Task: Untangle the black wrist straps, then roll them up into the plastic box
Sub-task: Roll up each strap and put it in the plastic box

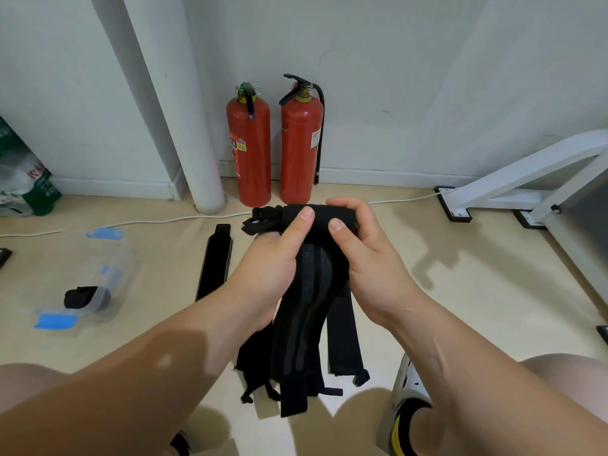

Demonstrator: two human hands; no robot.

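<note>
Both the left hand (279, 255) and right hand (358, 245) grip the strap (306, 291), rolling its top end; next, probably keep winding the hanging tail before reaching left to the box (108, 274).

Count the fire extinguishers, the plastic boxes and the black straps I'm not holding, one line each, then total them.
Fire extinguishers: 2, left extinguisher and right extinguisher
Plastic box: 1
Black straps not held: 2, flat strap on the floor and rolled strap in the box
Total: 5
Left out: strap bundle gripped by left hand and right hand
</note>
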